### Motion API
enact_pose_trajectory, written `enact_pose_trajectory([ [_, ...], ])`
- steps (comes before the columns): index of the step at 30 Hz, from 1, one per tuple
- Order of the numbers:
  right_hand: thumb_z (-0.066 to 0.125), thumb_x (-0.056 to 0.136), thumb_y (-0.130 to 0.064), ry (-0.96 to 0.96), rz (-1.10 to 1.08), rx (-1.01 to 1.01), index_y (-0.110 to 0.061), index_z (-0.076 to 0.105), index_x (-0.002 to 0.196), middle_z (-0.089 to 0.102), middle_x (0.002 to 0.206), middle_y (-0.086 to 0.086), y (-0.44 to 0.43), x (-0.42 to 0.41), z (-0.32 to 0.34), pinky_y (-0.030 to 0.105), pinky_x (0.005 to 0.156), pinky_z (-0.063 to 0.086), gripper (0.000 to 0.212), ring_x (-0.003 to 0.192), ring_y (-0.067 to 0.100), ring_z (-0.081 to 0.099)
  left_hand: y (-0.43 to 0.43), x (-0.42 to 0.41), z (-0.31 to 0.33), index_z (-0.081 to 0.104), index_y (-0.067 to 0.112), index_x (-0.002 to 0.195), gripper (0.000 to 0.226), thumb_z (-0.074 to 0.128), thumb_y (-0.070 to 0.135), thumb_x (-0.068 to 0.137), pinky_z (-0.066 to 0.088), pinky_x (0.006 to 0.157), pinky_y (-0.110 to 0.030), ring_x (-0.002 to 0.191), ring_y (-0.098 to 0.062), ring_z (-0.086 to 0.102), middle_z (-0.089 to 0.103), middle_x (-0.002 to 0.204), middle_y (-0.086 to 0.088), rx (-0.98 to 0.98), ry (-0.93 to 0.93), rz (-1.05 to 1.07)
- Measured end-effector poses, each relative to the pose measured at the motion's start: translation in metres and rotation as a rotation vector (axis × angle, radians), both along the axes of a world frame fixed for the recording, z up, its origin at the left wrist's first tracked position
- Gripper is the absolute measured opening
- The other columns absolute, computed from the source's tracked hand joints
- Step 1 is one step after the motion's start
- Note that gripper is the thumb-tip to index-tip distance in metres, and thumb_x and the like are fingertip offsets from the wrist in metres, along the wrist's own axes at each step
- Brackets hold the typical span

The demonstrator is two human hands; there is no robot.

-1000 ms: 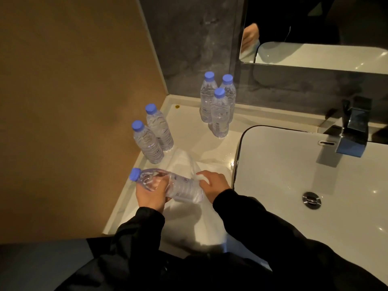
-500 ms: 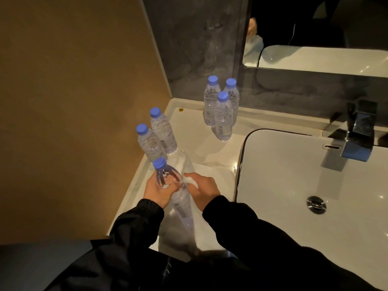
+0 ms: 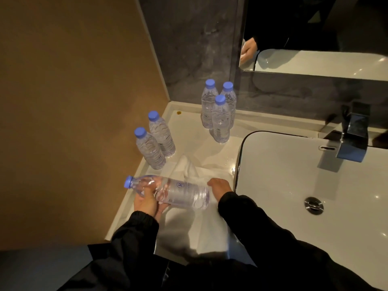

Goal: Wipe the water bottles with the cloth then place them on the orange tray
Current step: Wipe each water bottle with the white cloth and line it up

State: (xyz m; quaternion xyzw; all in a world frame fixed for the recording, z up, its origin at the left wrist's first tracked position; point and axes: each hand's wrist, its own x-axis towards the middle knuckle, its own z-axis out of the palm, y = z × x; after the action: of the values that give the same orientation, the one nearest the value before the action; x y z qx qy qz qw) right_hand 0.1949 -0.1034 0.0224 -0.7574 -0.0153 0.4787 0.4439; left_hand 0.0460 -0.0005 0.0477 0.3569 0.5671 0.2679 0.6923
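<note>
Holding water bottle sideways, cap left, over white cloth at near-left counter | my left hand clamped on its neck | my right hand on cloth, grip unclear | five bottles upright farther back.

A round emblem with a single letter, seemingly an "H", is printed on the label of the held bottle. A similar mark is seen on an upright bottle beyond the hands. Smaller print cannot be read.
</note>
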Motion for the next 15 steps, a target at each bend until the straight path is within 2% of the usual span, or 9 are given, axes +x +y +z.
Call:
enact_pose_trajectory([
  [3, 0.041, 0.09, -0.008, 0.079, -0.112, -0.043, -0.005, 0.046, 0.063, 0.042, 0.063, 0.002, -0.001, -0.001, 0.0, 0.029, 0.059, 0.033, 0.028, 0.059, 0.017, 0.037, -0.007, 0.004, -0.005, 0.053, 0.013, 0.119, 0.026, 0.048, 0.023, 0.096, 0.059, 0.054, -0.035, 0.078, -0.024, 0.066, 0.066, 0.092, -0.012, -0.071, -0.021, 0.112],
  [5, 0.043, 0.088, -0.007, 0.107, -0.187, -0.03, 0.005, 0.056, 0.08, 0.046, 0.07, 0.009, -0.003, -0.003, 0.0, 0.029, 0.055, 0.032, 0.019, 0.059, 0.019, 0.039, -0.008, 0.007, -0.004, 0.051, 0.014, 0.123, 0.03, 0.052, 0.02, 0.094, 0.06, 0.06, -0.037, 0.081, -0.025, 0.067, 0.066, 0.097, -0.011, -0.042, -0.011, 0.163],
  [6, 0.043, 0.088, -0.007, 0.101, -0.207, -0.017, 0.008, 0.059, 0.091, 0.049, 0.077, 0.011, -0.004, -0.004, -0.002, 0.029, 0.059, 0.034, 0.022, 0.065, 0.022, 0.043, -0.006, 0.007, -0.002, 0.05, 0.013, 0.124, 0.031, 0.054, 0.018, 0.093, 0.06, 0.06, -0.037, 0.082, -0.025, 0.067, 0.066, 0.099, -0.012, -0.01, -0.013, 0.182],
  [8, 0.044, 0.089, -0.01, 0.069, -0.219, 0.019, 0.005, 0.058, 0.106, 0.054, 0.096, 0.014, -0.004, -0.006, -0.002, 0.028, 0.077, 0.039, 0.027, 0.085, 0.026, 0.05, -0.005, 0.007, 0.0, 0.051, 0.009, 0.123, 0.031, 0.056, 0.012, 0.092, 0.06, 0.056, -0.035, 0.081, -0.027, 0.066, 0.064, 0.099, -0.014, 0.07, -0.026, 0.195],
  [10, 0.045, 0.091, -0.014, 0.0, -0.211, 0.033, -0.001, 0.05, 0.127, 0.053, 0.125, 0.016, -0.004, -0.004, -0.001, 0.031, 0.098, 0.038, 0.038, 0.115, 0.03, 0.05, -0.002, 0.002, 0.001, 0.056, 0.012, 0.108, 0.022, 0.059, 0.004, 0.087, 0.059, 0.06, -0.036, 0.081, -0.029, 0.062, 0.063, 0.092, -0.011, 0.202, 0.01, 0.144],
  [11, 0.045, 0.092, -0.016, -0.055, -0.19, 0.029, -0.004, 0.045, 0.133, 0.048, 0.136, 0.015, -0.005, -0.001, 0.0, 0.033, 0.106, 0.034, 0.042, 0.125, 0.03, 0.045, -0.001, -0.001, 0.001, 0.058, 0.017, 0.098, 0.022, 0.063, 0.004, 0.081, 0.058, 0.068, -0.04, 0.083, -0.029, 0.061, 0.062, 0.088, -0.009, 0.278, 0.045, 0.1],
  [13, 0.046, 0.091, -0.017, -0.233, -0.095, -0.013, -0.009, 0.048, 0.131, 0.05, 0.137, 0.014, -0.008, 0.009, -0.002, 0.032, 0.105, 0.035, 0.04, 0.125, 0.03, 0.046, 0.002, -0.01, 0.001, 0.058, 0.025, 0.087, 0.029, 0.069, 0.003, 0.073, 0.053, 0.082, -0.049, 0.084, -0.028, 0.059, 0.061, 0.087, -0.008, 0.401, 0.136, 0.029],
  [15, 0.048, 0.088, -0.016, -0.489, 0.133, -0.118, -0.013, 0.048, 0.129, 0.054, 0.132, 0.013, -0.012, 0.017, -0.005, 0.033, 0.102, 0.038, 0.041, 0.122, 0.03, 0.049, 0.002, -0.018, 0.001, 0.058, 0.022, 0.088, 0.031, 0.071, -0.002, 0.074, 0.051, 0.082, -0.045, 0.08, -0.018, 0.059, 0.06, 0.085, -0.004, 0.485, 0.223, -0.008],
])
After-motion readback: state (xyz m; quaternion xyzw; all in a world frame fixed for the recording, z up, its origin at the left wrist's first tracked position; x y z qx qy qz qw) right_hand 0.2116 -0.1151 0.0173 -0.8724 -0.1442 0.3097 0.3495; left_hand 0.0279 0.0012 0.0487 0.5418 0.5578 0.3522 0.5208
